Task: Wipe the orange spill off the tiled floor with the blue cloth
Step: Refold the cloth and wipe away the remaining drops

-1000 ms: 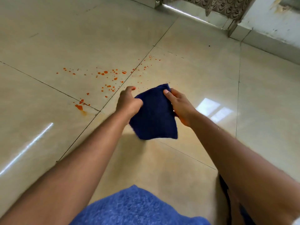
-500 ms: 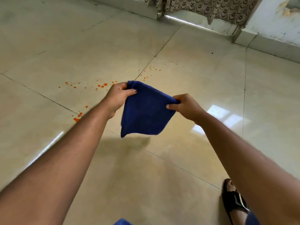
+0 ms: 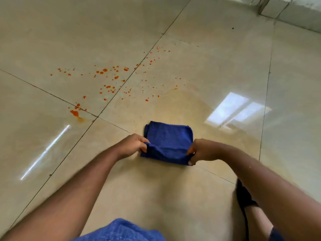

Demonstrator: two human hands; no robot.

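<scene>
Blue cloth (image 3: 169,140) lies folded on the tiled floor (image 3: 208,63), directly ahead of the person, its far half flat on the tile and its near edge lifted. Left hand (image 3: 133,145) pinches the near left corner, fingers closed on the fabric; right hand (image 3: 202,150) pinches the near right corner the same way. Orange spill (image 3: 111,80) sits beyond and to the left of the cloth, well apart from it: scattered drops across a grout line, one larger blot (image 3: 74,113) nearer the left. A faint yellowish film shows on the tile around the cloth. Cloth looks like soft terry, light and limp; judged likely to bunch or unfold if dragged by one corner. A flat palm pressed on the folded pad would probably give better contact than corner pinches. The glossy tile looks slick, so the cloth should slide easily. No drops look wiped yet. A dark sandal (image 3: 243,197) shows at lower right.
</scene>
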